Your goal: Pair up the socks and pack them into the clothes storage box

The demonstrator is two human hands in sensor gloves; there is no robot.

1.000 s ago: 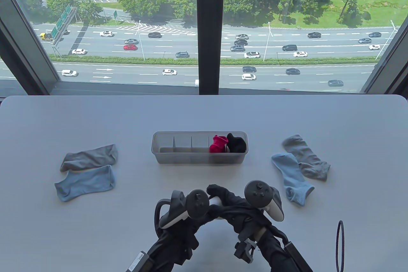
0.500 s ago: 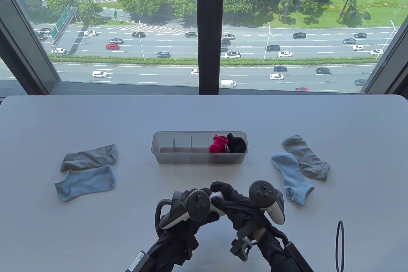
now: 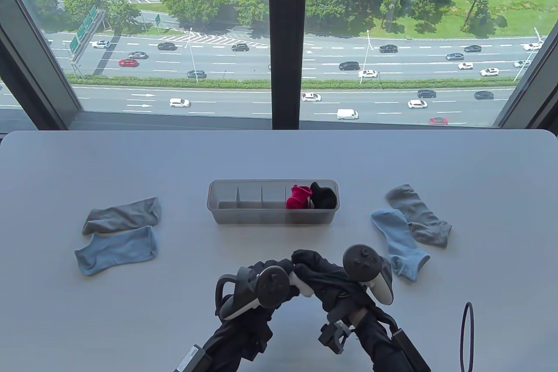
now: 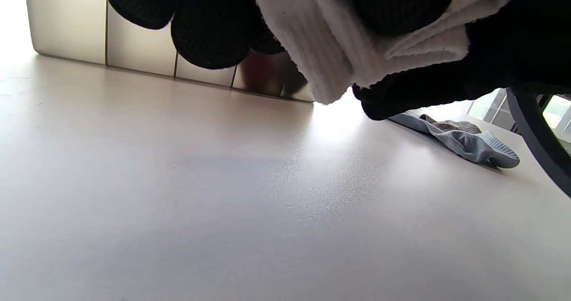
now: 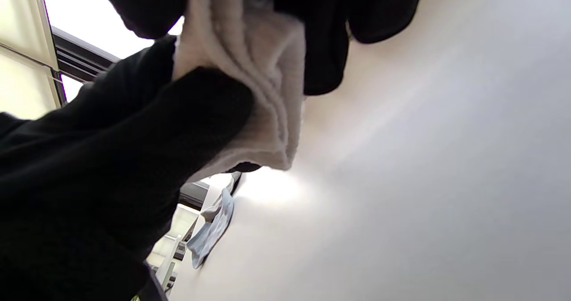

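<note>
Both gloved hands meet just above the table's near middle and grip a bundled white sock pair (image 3: 299, 281) between them. My left hand (image 3: 272, 271) curls round it from the left, my right hand (image 3: 311, 267) from the right. The ribbed white sock pair (image 4: 357, 47) fills the top of the left wrist view and shows as white fabric (image 5: 254, 105) in the right wrist view. The clear divided storage box (image 3: 226, 210) stands beyond the hands, with a red bundle (image 3: 298, 197) and a black bundle (image 3: 324, 196) in its right compartments.
A grey sock (image 3: 122, 215) and a light blue sock (image 3: 115, 250) lie at the left. Another light blue sock (image 3: 399, 241) and grey sock (image 3: 418, 215) overlap at the right. A dark cable loop (image 3: 465, 337) hangs at the near right. A window lies beyond the table's far edge.
Both hands, still holding the white socks, have shifted slightly right and toward the box; the fingers have reworked the bundle between them.
</note>
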